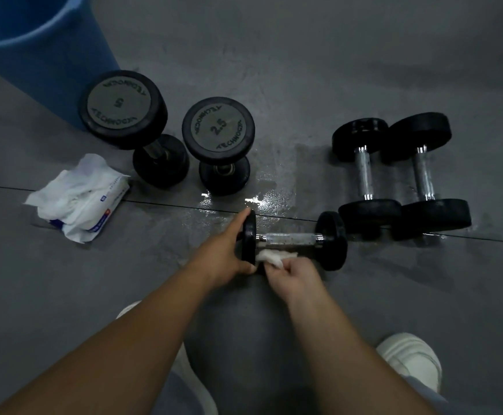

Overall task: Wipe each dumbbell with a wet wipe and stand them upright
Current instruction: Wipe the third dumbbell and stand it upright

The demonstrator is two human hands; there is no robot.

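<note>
- The near dumbbell (292,238) lies on its side on the grey floor (304,70) directly in front of the person. Its handle runs left to right, just this side of a shiny wet patch (259,202).
- The left hand (223,253) grasps the dumbbell's left head, forefinger over the top of the rim and thumb under it.
- The right hand (292,277) is clenched round a bunched wet wipe (274,257), pressed against the inner face of that head just below the handle.
- I judge the step in hand to be wiping this dumbbell. To do it well, the left hand should roll the weight a little at a time, so the wipe meets the whole rim and both faces of each head before the handle.
- The handle is bright metal with a rough, speckled grip between smooth collars. Wrapping the wipe round it and twisting would reach the texture better than a flat stroke.
- The heads are matte black round discs with flat end faces. That shape should stand steadily, though on a wet floor it wants setting down squarely.
- The wipe is white, soft and crumpled; in this dim light I cannot tell whether it is soiled enough to need changing.
- The 5 dumbbell (124,109) and the 2.5 dumbbell (218,125) already stand upright at the back left, near a blue bucket (43,55).
- Two lying dumbbells (367,172) rest side by side at the right, not yet stood up.
- The wipe pack (82,199) sits at the left with loose white sheets heaped on it.
</note>
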